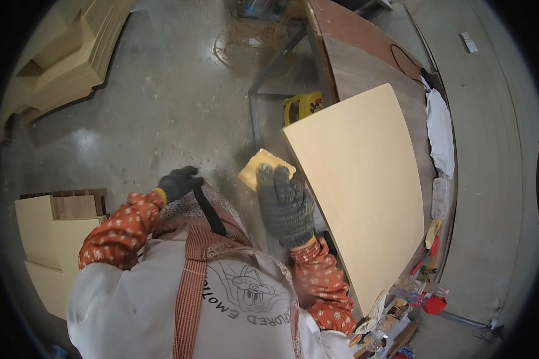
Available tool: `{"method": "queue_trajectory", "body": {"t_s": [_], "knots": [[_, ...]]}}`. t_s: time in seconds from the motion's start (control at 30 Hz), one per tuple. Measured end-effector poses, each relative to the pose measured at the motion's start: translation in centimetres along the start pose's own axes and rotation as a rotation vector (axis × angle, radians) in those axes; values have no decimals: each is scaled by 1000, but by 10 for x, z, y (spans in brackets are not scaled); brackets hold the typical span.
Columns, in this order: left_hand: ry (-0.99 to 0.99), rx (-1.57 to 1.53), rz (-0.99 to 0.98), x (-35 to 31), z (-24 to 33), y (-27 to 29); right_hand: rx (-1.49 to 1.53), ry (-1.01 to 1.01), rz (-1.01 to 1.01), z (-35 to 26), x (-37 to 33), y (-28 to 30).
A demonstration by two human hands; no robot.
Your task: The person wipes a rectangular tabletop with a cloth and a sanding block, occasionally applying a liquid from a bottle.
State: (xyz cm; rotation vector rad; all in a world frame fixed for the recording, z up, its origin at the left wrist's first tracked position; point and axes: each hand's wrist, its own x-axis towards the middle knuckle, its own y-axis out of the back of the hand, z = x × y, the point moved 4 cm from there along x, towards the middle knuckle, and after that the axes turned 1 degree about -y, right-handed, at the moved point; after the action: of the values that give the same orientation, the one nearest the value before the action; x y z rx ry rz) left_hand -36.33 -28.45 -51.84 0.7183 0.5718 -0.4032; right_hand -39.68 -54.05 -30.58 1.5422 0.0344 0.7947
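The large pale beige flat board (pixel 365 191) lies across the brown wooden bench (pixel 365 54), its near long edge and lower corner overhanging toward the person. It looks stiff and smooth-faced; a sheet this broad is probably awkward rather than heavy and would likely flex a little if lifted by one corner, so I judge it best taken at two opposite long edges, where the grip is square. Its bare face seems slippery to a glove and liable to mark.

Left of the board, the left hand (pixel 178 182), in a dark glove, is curled closed at the chest, by a black strap (pixel 208 209); whether it grips the strap I cannot tell.

Just beside the board's upper left corner, the right hand (pixel 284 206), in a grey knit glove, lies flat with fingers spread over the small yellow sanding pad (pixel 260 167), pressing on it rather than clasping it. The pad sits at the board's left edge, touching or nearly so. It appears light and soft, probably compressible, and is easiest held palm-down across its back, as here.
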Motion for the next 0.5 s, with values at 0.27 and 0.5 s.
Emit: {"method": "queue_trajectory", "body": {"t_s": [0.27,0.5], "knots": [[133,-381,114,6,-72,-29,-337,144,-207,49,44,-26],[124,-500,-23,3,-48,-53,-239,35,-180,32,60,-45]]}}
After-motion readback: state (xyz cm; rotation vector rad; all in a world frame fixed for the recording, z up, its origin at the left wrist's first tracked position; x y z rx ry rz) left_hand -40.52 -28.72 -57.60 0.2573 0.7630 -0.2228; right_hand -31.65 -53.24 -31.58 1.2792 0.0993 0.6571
